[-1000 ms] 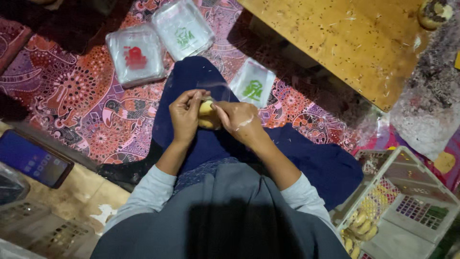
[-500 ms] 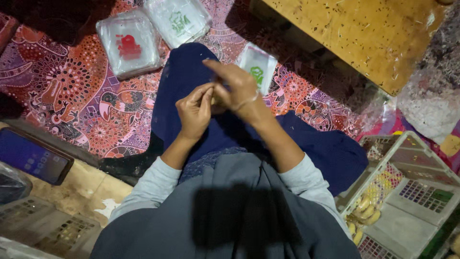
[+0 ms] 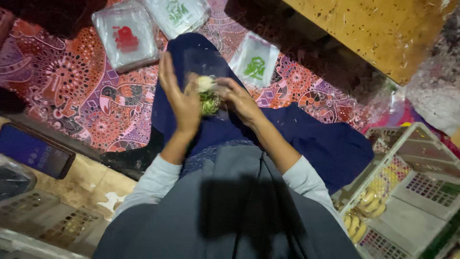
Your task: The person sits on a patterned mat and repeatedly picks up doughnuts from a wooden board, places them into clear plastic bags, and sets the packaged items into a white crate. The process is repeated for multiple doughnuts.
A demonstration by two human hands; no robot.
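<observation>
Hands pinch a small pale snack [image 3: 207, 85] in a clear bag between left hand [image 3: 178, 98] and right hand [image 3: 238, 100].

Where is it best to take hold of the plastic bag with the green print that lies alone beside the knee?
Probably at a free corner of the green-print bag, coming from above on the side away from the leg. It lies flat on the patterned mat, so a pinch at the loose edge lifts it most easily.
</observation>
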